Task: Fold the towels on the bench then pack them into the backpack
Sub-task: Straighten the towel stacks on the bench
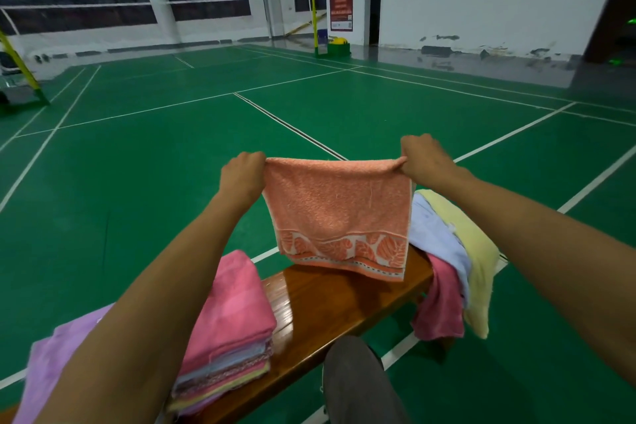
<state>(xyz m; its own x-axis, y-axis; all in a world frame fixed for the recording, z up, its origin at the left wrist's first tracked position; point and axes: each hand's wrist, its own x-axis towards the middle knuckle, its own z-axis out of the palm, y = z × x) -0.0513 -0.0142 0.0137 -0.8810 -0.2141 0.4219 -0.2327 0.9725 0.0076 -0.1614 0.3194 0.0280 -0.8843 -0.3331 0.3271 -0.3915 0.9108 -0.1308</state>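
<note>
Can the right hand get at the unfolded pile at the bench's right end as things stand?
Probably not yet: the right hand pinches the orange towel with the left hand. Nothing blocks the unfolded pile beside it.

Green court floor (172, 148) with white lines, yellow net post (314, 21), dark doorway (375, 7)

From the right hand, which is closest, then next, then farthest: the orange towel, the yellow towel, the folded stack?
1. Orange towel: pinched at its corner by the right hand.
2. Yellow towel: below that hand, on the bench's right end.
3. Folded stack: far left on the bench.
</note>
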